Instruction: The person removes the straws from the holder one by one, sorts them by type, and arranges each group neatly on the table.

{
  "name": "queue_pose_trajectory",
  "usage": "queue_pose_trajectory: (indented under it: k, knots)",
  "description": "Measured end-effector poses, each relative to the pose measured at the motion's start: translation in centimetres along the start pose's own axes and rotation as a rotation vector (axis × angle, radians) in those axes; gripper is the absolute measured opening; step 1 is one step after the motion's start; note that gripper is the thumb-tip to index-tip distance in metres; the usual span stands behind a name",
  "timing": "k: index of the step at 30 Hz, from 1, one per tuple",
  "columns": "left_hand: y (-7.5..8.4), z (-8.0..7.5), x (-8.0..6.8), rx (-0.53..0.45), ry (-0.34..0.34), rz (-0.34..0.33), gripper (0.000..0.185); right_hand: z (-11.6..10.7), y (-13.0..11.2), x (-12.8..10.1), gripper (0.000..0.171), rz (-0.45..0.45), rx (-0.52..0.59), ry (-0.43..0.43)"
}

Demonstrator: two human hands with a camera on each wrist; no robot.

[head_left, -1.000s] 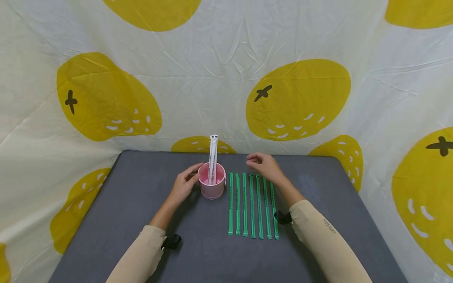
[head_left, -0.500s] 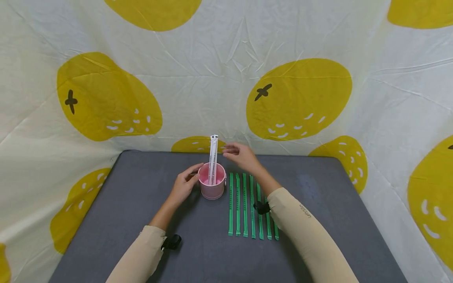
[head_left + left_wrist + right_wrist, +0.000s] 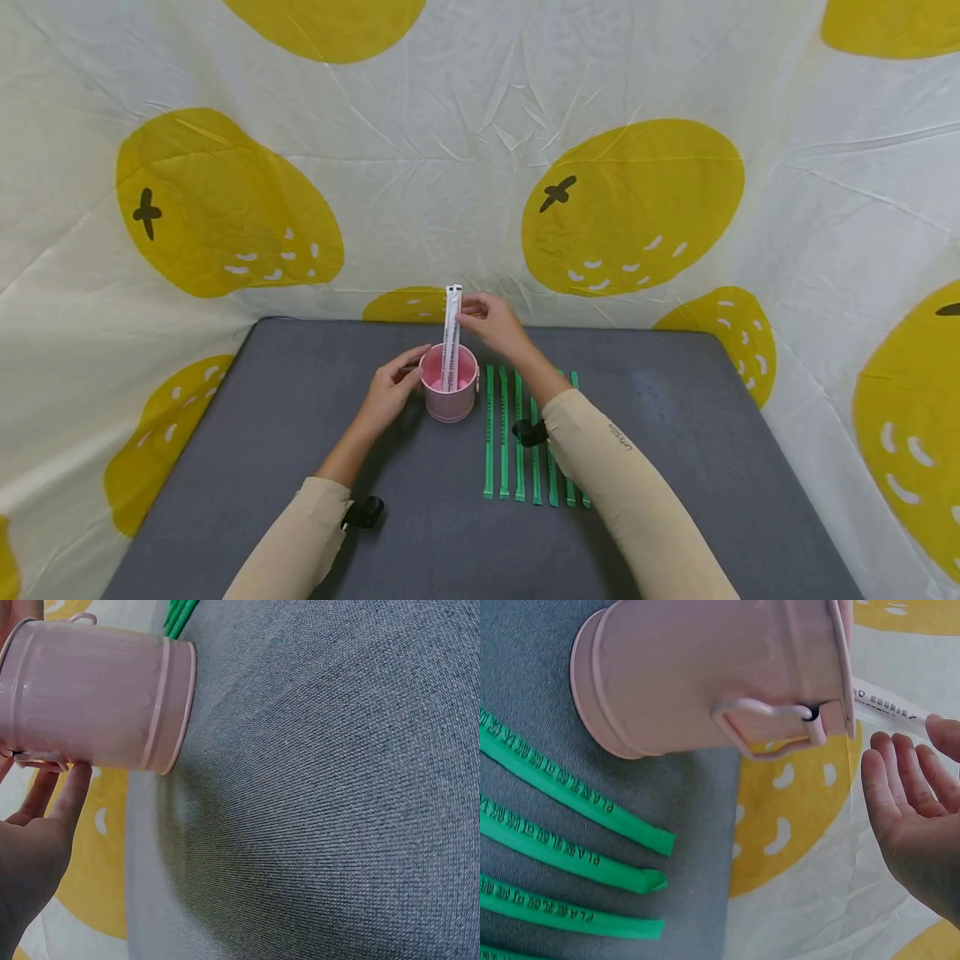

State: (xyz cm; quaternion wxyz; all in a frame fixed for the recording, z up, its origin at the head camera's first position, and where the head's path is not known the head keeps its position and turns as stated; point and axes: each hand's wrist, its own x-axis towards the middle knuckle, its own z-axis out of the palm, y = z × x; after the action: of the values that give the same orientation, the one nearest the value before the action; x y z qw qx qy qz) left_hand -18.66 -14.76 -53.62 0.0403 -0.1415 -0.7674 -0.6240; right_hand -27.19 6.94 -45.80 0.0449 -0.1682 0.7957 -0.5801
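A small pink bucket (image 3: 450,407) with side handles stands upright on the table. Inside it leans a white wrapped straw (image 3: 452,329), its upper part rising well above the rim. My left hand (image 3: 386,392) holds the bucket's left side, thumb and fingers spread along the wall near a handle in the left wrist view. At the straw's upper part is my right hand (image 3: 495,327); thumb and index finger pinch it, while the other fingers sit loosely below in the right wrist view. Several green wrapped straws (image 3: 504,433) lie in a row right of the bucket, partly hidden by my right arm.
A dark grey table (image 3: 292,433) carries everything. Behind it hangs a pale cloth (image 3: 435,167) printed with yellow fruit shapes, close to the table's far edge. Black wrist cameras (image 3: 365,512) sit on both wrists, above beige sleeves.
My right hand has moved left from above the green straws to the white straw and now pinches it. My left hand, the bucket and the green straws have stayed in place.
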Motion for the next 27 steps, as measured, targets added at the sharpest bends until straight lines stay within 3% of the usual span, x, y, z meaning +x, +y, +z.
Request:
queue_pose_trajectory:
  k: [27]
  knots:
    - [0.22,0.26,0.11,-0.012,0.026,-0.010,0.041,-0.05,-0.18,0.60,0.025,0.038,0.033,0.039]
